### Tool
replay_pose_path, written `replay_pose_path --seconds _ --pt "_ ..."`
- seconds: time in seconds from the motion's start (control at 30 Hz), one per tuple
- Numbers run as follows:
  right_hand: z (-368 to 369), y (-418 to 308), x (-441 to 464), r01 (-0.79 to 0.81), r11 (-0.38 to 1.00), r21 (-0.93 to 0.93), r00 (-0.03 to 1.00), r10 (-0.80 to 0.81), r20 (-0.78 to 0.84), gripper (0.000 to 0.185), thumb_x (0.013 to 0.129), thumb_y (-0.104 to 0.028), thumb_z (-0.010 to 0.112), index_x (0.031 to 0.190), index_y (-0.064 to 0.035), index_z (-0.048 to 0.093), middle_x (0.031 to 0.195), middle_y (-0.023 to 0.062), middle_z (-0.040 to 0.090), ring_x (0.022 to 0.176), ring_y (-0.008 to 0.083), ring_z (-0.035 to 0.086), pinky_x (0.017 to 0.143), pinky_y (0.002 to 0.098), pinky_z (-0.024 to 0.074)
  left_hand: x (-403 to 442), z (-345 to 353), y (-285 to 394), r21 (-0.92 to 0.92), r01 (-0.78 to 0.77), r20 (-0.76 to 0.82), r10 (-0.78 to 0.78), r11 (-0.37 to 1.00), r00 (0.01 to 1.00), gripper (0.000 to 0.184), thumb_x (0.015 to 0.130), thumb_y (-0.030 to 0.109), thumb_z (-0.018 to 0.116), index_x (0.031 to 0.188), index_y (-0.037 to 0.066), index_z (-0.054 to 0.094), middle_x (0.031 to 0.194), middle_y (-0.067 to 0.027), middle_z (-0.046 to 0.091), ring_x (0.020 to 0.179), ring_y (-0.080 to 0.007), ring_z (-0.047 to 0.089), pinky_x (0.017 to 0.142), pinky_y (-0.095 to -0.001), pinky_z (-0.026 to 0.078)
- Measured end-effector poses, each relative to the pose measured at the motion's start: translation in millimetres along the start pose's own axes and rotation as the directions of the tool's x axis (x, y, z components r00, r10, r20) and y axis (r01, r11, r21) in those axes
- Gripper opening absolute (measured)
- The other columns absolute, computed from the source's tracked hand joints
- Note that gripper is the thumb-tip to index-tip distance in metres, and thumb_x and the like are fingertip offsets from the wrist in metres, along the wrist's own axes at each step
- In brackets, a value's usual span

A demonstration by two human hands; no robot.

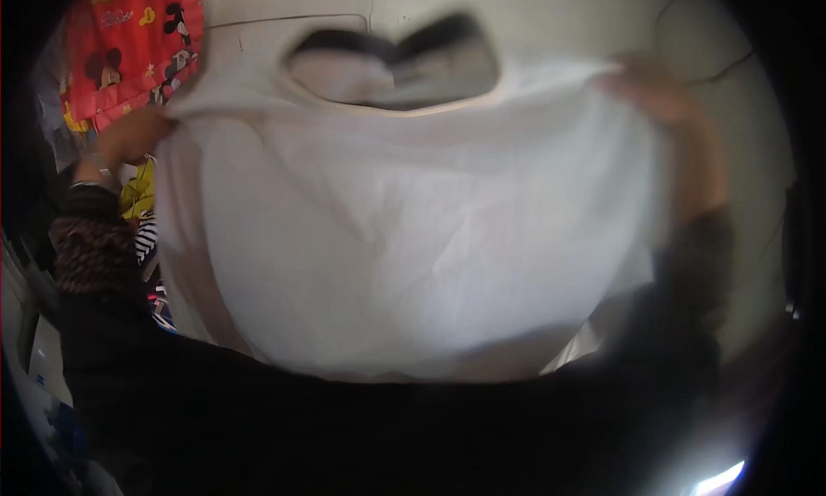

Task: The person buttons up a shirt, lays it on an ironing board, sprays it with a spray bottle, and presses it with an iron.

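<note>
The left hand has its fingers closed on one upper corner of the white garment; the right hand, blurred, seems also to grip the other. It spreads between the fingers and hangs below them.

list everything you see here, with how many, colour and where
white garment: one, white, spread between both hands, neck opening at top
red printed cloth: one, red with cartoon figures, upper left
yellow-green cloth: one, below the left hand
striped cloth: one, black and white, under the yellow-green
small items: count unclear, multicoloured, lower left
background surface: one, pale with dark lines, behind
bright patch: one, white, bottom right
left hand: one, bare, garment's left corner
right hand: one, bare, blurred, garment's right corner
</note>
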State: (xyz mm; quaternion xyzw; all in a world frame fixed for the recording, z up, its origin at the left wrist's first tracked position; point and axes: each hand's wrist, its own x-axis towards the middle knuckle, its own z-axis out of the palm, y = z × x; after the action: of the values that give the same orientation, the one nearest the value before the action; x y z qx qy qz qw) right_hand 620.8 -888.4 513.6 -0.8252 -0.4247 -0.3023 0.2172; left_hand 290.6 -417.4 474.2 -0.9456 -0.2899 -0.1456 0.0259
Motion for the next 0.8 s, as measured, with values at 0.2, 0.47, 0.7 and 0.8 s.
replay_pose_path --seconds 0.2,0.47,0.7,0.8 --pt "89 84 71 -0.115 0.993 0.004 0.978 0.114 -0.177 0.048 0.081 -0.037 0.059 0.112 -0.0015 0.060 0.104 0.0210 0.063 0.102 0.0307 0.059 0.091 0.0356 0.0430 164 63 19 0.585 -0.080 -0.284 0.297 0.807 0.912 0.026 0.082 0.011 0.042 0.088 -0.003 0.063 0.092 -0.0222 0.064 0.081 -0.0326 0.064 0.069 -0.0392 0.052" --pt "33 49 39 -0.116 0.972 0.205 0.695 0.227 -0.683 0.052 0.087 -0.046 0.051 0.108 -0.0001 0.062 0.101 0.0185 0.064 0.096 0.0255 0.060 0.086 0.0324 0.0439 123 25 37 -0.560 -0.549 -0.821 -0.330 0.620 0.465 0.031 0.086 0.014 0.040 0.107 0.001 0.058 0.075 -0.0072 0.058 0.064 -0.0141 0.054 0.056 -0.0287 0.043" --pt "145 38 -152 0.064 0.985 0.163 0.974 -0.026 -0.225 0.027 0.071 -0.003 0.059 0.097 -0.0001 0.064 0.086 0.0127 0.064 0.083 0.0216 0.061 0.077 0.0342 0.0472 -6 219 -40 0.087 -0.367 -0.821 0.275 0.926 0.499 0.009 0.078 0.004 0.055 0.087 0.004 0.057 0.087 -0.0118 0.060 0.085 -0.0296 0.058 0.080 -0.0378 0.045" --pt "230 38 -243 -0.146 0.929 0.340 0.971 0.070 0.227 0.027 0.064 0.000 0.058 0.090 -0.0037 0.067 0.086 0.0144 0.063 0.080 0.0261 0.061 0.072 0.0340 0.0475 -65 332 -43 -0.128 -0.440 -0.644 0.263 0.889 0.719 0.016 0.066 0.001 0.054 0.079 0.009 0.059 0.086 -0.0100 0.061 0.083 -0.0292 0.058 0.074 -0.0409 0.044"
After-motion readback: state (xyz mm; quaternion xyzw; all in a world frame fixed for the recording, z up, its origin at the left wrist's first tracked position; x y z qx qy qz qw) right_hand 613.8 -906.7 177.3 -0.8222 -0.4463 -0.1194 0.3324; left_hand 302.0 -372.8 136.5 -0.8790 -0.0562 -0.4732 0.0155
